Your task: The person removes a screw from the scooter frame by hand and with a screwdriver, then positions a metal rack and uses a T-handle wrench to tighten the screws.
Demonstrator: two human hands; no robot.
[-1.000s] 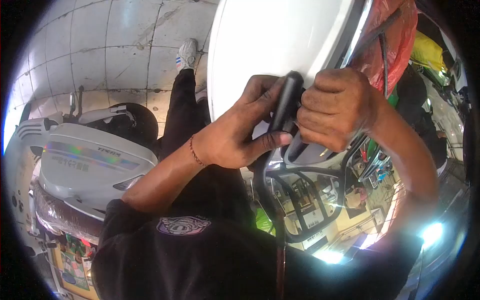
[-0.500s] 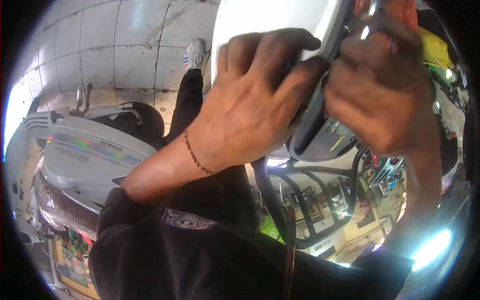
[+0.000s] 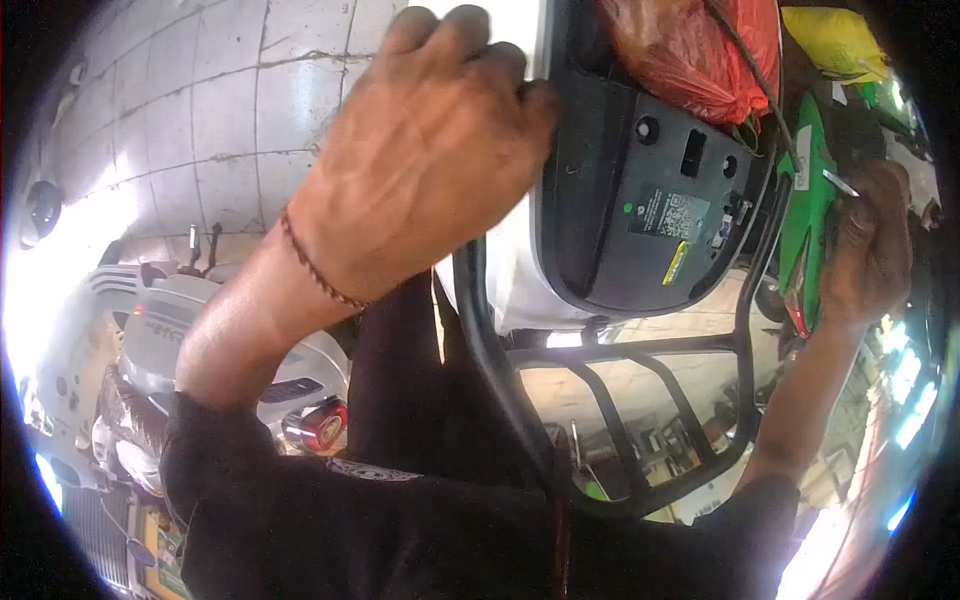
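My left hand (image 3: 440, 150) is over the white side panel (image 3: 512, 250) of a scooter's tail, its fingers curled. Its fingertips are turned away, so what they grip is hidden. Right of it lies a black plastic tail base (image 3: 610, 200) with holes, a code label and a yellow sticker. Out to the right, my right hand (image 3: 870, 245) is closed around a thin silver metal piece (image 3: 840, 183), with only its end showing. That hand is beside a green panel (image 3: 812, 200), apart from the tail base.
A black tubular rear rack (image 3: 640, 352) extends below the tail. A red plastic bag (image 3: 690, 50) lies on top, and a yellow bag (image 3: 835, 42) sits at upper right. Another grey scooter (image 3: 165, 330) stands left on the tiled floor (image 3: 220, 80).
My right hand has moved right and down, away from the tail base, which now shows. My left hand has shifted up and left. The view has turned, revealing the red bag and green panel.
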